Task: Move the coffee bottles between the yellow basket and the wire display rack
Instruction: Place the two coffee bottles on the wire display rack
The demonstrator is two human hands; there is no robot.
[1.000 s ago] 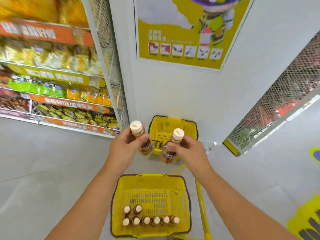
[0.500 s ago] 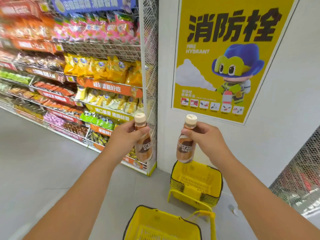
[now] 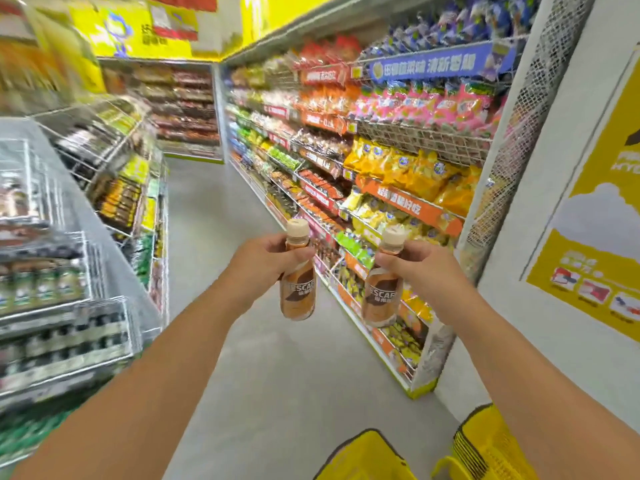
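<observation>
While half a second ago the poster wall filled the view, the aisle and the blurred wire display rack at left now show; the left hand and right hand each grasp a coffee bottle by the neck, upright, above the floor, with the yellow basket at the bottom edge beside stacked baskets; snack shelves stand at right

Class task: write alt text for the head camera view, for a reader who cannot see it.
Each hand, left hand and right hand, grips an upright coffee bottle, left bottle and right bottle, by the neck in a snack aisle. A yellow basket sits below.
</observation>
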